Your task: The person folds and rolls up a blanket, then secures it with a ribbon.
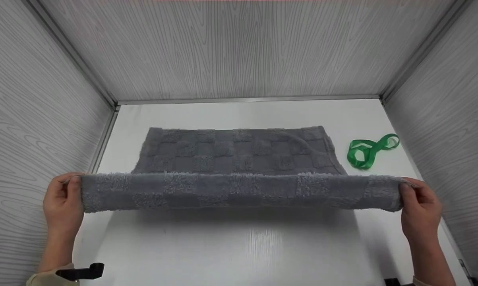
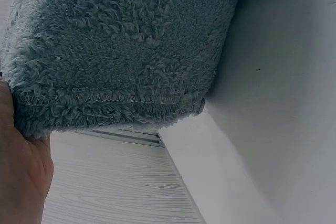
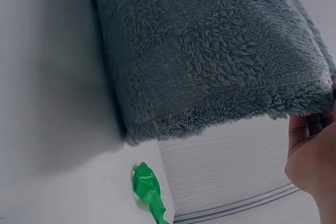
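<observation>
1. Between your left fingers [image 1: 75, 188] and right fingers [image 1: 409, 194]: rectangular grey plush cloth [image 1: 223, 186], checkered shaggy and flat.
2. Beyond your right fingers: looped, shiny green ribbon [image 1: 370, 153].
3. Below your fingers: flat white tabletop [image 1: 223, 246].
4. Farthest beyond them: flat pale-grey panel [image 1: 239, 47], darker wood-grain lines.

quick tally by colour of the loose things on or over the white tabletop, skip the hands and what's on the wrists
Grey: 1 (checked cloth)
Green: 1 (looped ribbon)
Total: 2
</observation>
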`<state>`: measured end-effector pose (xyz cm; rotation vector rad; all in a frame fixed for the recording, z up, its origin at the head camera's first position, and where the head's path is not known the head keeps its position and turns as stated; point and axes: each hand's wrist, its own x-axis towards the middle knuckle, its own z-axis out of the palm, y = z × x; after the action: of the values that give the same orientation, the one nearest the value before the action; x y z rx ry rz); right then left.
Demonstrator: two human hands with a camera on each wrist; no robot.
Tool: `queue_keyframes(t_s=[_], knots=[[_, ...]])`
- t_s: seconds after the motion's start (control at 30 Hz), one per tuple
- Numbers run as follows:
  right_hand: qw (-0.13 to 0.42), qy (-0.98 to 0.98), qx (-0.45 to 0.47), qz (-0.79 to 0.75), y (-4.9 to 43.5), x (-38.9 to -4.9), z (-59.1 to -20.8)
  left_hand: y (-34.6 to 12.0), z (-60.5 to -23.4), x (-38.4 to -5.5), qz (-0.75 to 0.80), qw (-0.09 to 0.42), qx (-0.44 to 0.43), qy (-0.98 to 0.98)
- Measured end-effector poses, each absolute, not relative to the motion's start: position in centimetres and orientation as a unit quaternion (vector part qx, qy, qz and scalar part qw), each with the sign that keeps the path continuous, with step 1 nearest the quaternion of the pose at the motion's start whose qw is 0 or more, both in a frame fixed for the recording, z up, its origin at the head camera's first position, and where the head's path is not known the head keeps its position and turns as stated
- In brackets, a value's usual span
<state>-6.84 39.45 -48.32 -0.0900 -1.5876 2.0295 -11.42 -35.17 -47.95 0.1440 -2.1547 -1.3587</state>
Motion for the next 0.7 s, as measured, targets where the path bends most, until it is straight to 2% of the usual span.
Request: queue_keyframes(t_s=[0.1, 0.3, 0.53, 0.7], knots=[[0.281, -0.574, -0.022, 0.768, 39.5, -7.1, -48.2, -35.2, -47.6, -11.7, -0.511, 0.288, 0.062, -0.807], [0.281, -0.584, -0.062, 0.759, 39.2, -8.4, -47.9, -35.0, -47.2, -13.2, -0.505, 0.266, 0.074, -0.818], [0.28, -0.572, -0.064, 0.768, 38.6, -11.1, -47.7, -35.2, -47.2, -15.4, -0.509, 0.246, 0.082, -0.821], [0.263, -0.59, -0.092, 0.758, 38.5, -13.1, -47.4, -35.3, -46.8, -17.1, -0.51, 0.221, 0.122, -0.822]])
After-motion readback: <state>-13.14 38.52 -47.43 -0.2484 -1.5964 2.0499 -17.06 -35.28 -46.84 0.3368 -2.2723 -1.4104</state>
